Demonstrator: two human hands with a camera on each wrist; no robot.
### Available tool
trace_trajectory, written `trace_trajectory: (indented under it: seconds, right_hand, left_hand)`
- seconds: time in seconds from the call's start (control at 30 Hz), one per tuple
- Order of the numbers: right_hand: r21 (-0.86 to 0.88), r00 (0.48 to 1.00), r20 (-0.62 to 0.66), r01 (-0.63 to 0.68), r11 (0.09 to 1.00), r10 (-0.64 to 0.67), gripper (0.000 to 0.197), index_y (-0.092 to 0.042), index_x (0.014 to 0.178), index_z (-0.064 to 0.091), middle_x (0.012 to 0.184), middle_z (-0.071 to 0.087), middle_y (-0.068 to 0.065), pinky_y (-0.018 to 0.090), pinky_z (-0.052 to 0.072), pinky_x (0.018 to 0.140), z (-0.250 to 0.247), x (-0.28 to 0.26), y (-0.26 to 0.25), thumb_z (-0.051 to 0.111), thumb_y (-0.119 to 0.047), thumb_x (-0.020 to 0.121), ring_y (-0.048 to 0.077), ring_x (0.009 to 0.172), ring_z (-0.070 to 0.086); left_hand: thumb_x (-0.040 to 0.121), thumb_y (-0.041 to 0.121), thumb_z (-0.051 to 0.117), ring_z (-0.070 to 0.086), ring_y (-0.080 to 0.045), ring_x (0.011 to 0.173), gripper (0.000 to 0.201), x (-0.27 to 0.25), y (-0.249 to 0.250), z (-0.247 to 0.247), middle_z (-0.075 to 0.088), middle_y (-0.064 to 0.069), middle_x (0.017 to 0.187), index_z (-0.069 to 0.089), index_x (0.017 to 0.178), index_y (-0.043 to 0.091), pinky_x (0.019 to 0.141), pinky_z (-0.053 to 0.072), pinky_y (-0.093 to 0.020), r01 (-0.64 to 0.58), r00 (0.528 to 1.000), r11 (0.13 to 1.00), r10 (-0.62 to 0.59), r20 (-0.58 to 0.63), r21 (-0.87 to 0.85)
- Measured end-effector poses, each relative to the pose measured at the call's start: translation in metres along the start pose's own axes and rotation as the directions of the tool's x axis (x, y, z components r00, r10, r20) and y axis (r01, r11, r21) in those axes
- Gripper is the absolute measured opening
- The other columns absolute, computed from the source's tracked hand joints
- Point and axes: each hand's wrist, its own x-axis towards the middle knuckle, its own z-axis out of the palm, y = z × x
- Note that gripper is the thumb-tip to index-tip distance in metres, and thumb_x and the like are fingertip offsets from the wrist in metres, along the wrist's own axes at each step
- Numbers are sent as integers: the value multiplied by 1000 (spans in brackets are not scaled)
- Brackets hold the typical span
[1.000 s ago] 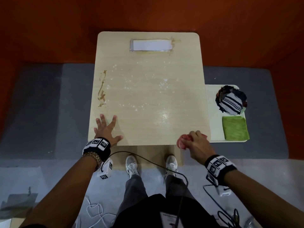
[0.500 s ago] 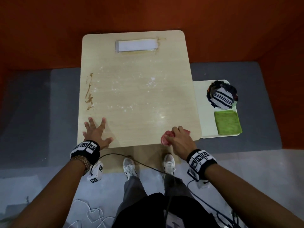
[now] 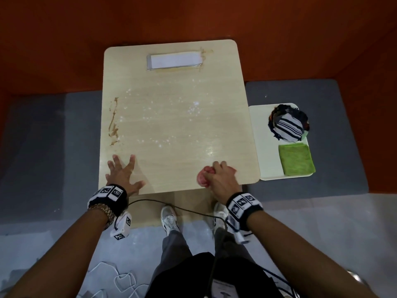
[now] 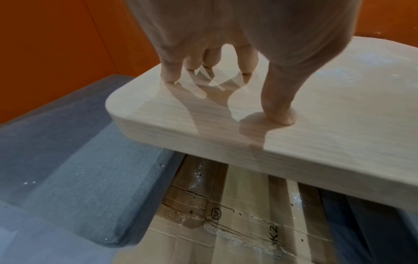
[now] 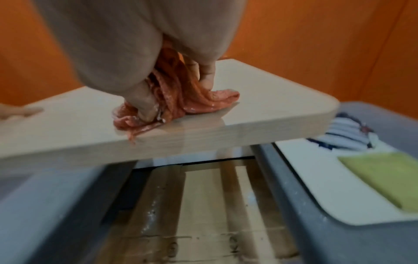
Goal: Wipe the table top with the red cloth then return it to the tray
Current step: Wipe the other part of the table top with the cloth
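Both our hands were on the bench (image 3: 171, 117): left hand (image 3: 122, 175) flat with fingers spread, right hand (image 3: 223, 179) fingers clenched around the bunched red cloth (image 3: 204, 176) at the near edge, seemingly soft, light, graspable anywhere.

The table top (image 3: 178, 117) is pale beige woodgrain with a brown smear (image 3: 113, 123) along its left edge and white specks (image 3: 159, 123) scattered over the middle. The cloth (image 3: 204, 176) comes out pinkish red. The tray (image 3: 261, 143) is off-white, and on it there's a plain bright green cloth (image 3: 296, 159) plus a bundle (image 3: 289, 124) in white with dark navy stripes. Wall (image 3: 64, 39) behind is burnt orange, mat (image 3: 38, 136) is grey. The 2 wristbands (image 3: 243, 204) are black with white square marker patterns.
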Motion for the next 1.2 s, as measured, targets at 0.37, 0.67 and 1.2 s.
trace_trajectory:
  seconds: [0.37, 0.67, 1.2]
  right_hand:
    - [-40, 995, -72, -68, 997, 65, 26, -25, 92, 73, 98, 60, 9, 40, 50, 72, 3, 18, 9, 79, -30, 68, 29, 89, 52]
    - [-57, 993, -74, -98, 994, 94, 30, -25, 95, 74, 96, 59, 11, 44, 51, 70, -13, 25, 50, 80, -27, 66, 33, 88, 51]
    - [4, 986, -90, -138, 990, 138, 36, -23, 107, 68, 106, 54, 15, 45, 49, 73, -11, 83, -17, 68, -18, 71, 37, 95, 49]
  left_hand:
    - [75, 59, 67, -20, -40, 143, 108, 0, 0, -1, -29, -16, 154, -9, 149, 40, 111, 14, -64, 3, 1000, 1000, -3, 16, 6]
    - [76, 51, 70, -22, -37, 143, 106, -5, 3, -3, -29, -13, 154, -5, 150, 41, 112, 9, -63, 12, 1000, 997, -12, 7, -72]
    - [79, 50, 68, -27, -35, 142, 105, -5, 0, 0, -35, -10, 152, -10, 149, 41, 114, 4, -62, -3, 1000, 994, 5, 18, -106]
